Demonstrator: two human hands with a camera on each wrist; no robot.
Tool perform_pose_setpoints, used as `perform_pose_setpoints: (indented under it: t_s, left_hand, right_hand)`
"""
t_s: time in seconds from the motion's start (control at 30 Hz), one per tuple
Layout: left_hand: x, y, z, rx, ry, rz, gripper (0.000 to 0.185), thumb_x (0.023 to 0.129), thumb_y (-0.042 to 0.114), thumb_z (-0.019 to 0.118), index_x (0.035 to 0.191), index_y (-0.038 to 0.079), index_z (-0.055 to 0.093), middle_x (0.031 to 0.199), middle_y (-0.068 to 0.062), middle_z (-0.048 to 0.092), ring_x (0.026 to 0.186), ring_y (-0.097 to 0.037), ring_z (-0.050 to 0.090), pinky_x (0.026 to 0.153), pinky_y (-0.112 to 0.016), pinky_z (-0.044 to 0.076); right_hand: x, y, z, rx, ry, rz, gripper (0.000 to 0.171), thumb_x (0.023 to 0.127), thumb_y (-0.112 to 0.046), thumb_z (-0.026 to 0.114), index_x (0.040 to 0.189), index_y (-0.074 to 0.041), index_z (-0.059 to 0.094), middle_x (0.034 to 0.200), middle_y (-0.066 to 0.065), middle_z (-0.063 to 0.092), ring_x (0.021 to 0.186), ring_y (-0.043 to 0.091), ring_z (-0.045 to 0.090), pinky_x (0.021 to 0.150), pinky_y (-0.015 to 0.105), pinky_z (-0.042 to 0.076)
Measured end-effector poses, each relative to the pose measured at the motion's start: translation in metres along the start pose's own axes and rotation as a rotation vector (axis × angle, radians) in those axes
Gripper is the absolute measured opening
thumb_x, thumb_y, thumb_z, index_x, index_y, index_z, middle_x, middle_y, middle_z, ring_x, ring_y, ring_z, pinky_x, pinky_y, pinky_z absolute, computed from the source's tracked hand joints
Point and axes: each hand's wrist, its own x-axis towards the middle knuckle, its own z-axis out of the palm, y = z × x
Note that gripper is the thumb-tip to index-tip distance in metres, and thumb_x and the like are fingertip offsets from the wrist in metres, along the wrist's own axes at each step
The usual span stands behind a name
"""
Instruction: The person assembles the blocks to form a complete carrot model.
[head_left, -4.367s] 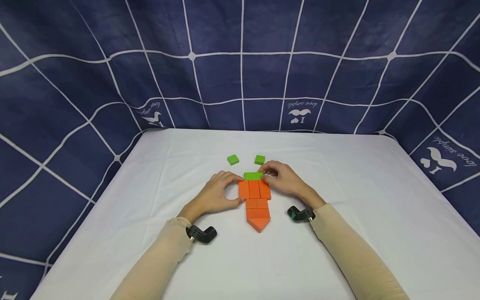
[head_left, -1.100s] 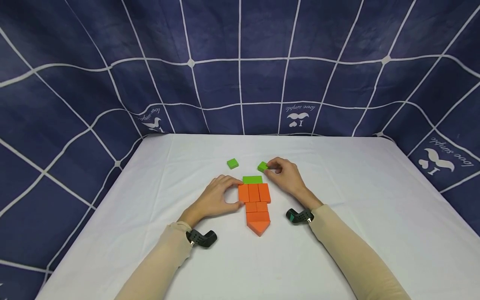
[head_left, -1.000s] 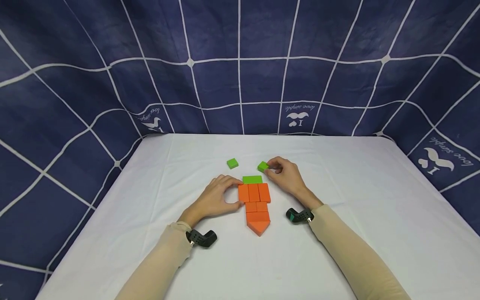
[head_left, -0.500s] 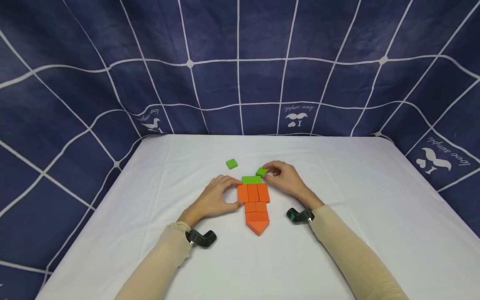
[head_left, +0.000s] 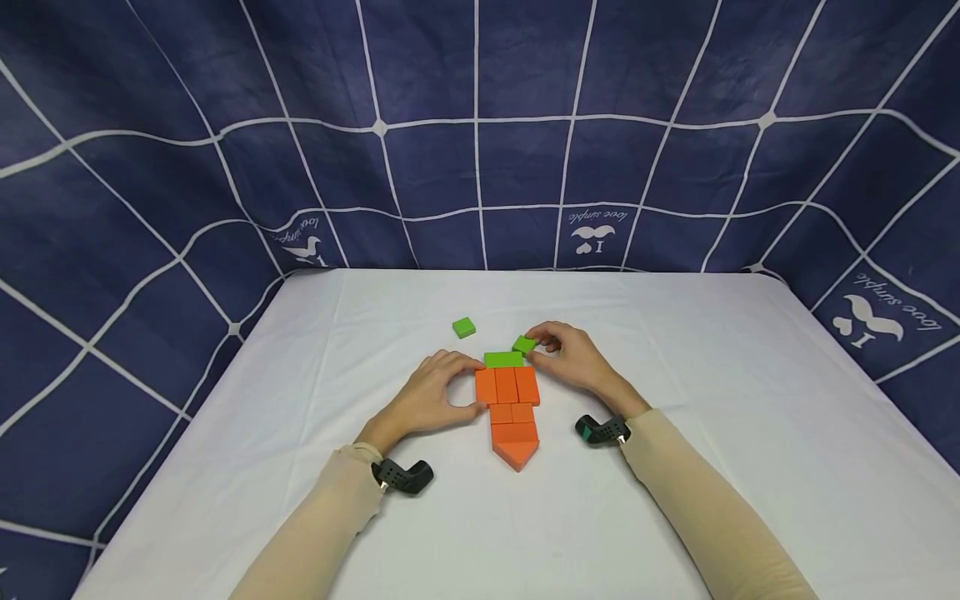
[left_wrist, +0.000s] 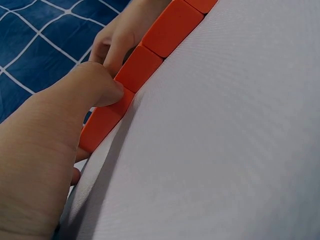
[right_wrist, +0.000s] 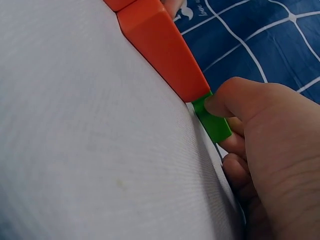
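Two hands worked at the orange block carrot (head_left: 510, 408) on the white counter (head_left: 675, 467); everything below is placed relative to that carrot.

Right hand (head_left: 573, 360) pinched a small green square block (head_left: 523, 344) between thumb and fingertips, at the carrot's far right corner. In the right wrist view that green square block (right_wrist: 212, 120) sat just past the end of the orange row (right_wrist: 165, 55), very close to it; contact or not was unclear from that angle. It also lay just beyond the right end of the green rectangular block (head_left: 503, 359), which capped the carrot's wide end with its long axis across the carrot.

Left hand (head_left: 431, 396) was curled against the carrot's left side, thumb and fingertips pressing the orange blocks (left_wrist: 120, 95) without lifting anything; bracing only.

The carrot's long axis ran toward the person, with the triangular tip (head_left: 516, 454) at the near end.

A second small green square block (head_left: 463, 327) lay loose beyond the carrot's far left, well apart from both hands; the left hand was the nearer.

No containers were in view. A dark blue grid-pattern cloth (head_left: 480, 133) walled the counter.
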Motion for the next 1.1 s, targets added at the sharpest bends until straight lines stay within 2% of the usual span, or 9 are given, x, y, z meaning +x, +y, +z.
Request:
perform_pose_setpoints:
  t_s: [0.27,0.5,0.8,0.97,1.1]
  left_hand:
    - [-0.002,-0.001,0.0,-0.007,0.004,-0.008,0.057,0.076,0.051,0.071,0.126,0.026,0.059,0.123,0.01,0.059,0.112,-0.009,0.048,0.099,-0.037,0.038]
    - [-0.001,-0.001,0.002,-0.007,0.001,-0.012,0.057,0.076,0.051,0.071,0.126,0.026,0.059,0.122,0.011,0.059,0.112,-0.008,0.048,0.1,-0.036,0.038]
    - [0.005,0.001,0.001,0.002,-0.014,0.001,0.058,0.075,0.051,0.07,0.127,0.026,0.058,0.122,0.012,0.058,0.111,-0.008,0.047,0.098,-0.035,0.038]
    - [0.003,0.002,-0.002,-0.035,-0.019,-0.037,0.057,0.077,0.052,0.069,0.127,0.026,0.058,0.119,0.011,0.057,0.108,-0.008,0.048,0.098,-0.035,0.038]
    - [0.002,0.003,-0.007,-0.112,0.009,-0.112,0.053,0.083,0.049,0.067,0.128,0.023,0.057,0.115,0.007,0.058,0.103,-0.011,0.051,0.094,-0.036,0.041]
  right_hand:
    - [0.001,-0.001,0.0,-0.021,-0.013,-0.001,0.033,0.083,-0.03,0.07,0.114,-0.018,0.067,0.103,-0.003,0.065,0.088,0.014,0.058,0.082,0.031,0.048]
    - [-0.011,0.0,-0.006,0.013,0.023,-0.063,0.037,0.085,-0.038,0.071,0.119,-0.023,0.065,0.111,-0.005,0.063,0.091,0.013,0.057,0.082,0.031,0.048]
    - [-0.036,0.0,-0.012,0.019,-0.075,-0.149,0.041,0.083,-0.046,0.072,0.119,-0.028,0.064,0.112,-0.013,0.062,0.09,0.008,0.054,0.081,0.027,0.047]
    - [-0.043,-0.002,-0.012,-0.018,-0.125,-0.217,0.046,0.081,-0.05,0.072,0.12,-0.029,0.063,0.115,-0.014,0.06,0.091,0.008,0.051,0.08,0.026,0.045]
    - [-0.045,-0.007,-0.011,-0.03,-0.146,-0.235,0.048,0.08,-0.051,0.072,0.121,-0.028,0.063,0.117,-0.014,0.06,0.096,0.008,0.05,0.082,0.027,0.045]
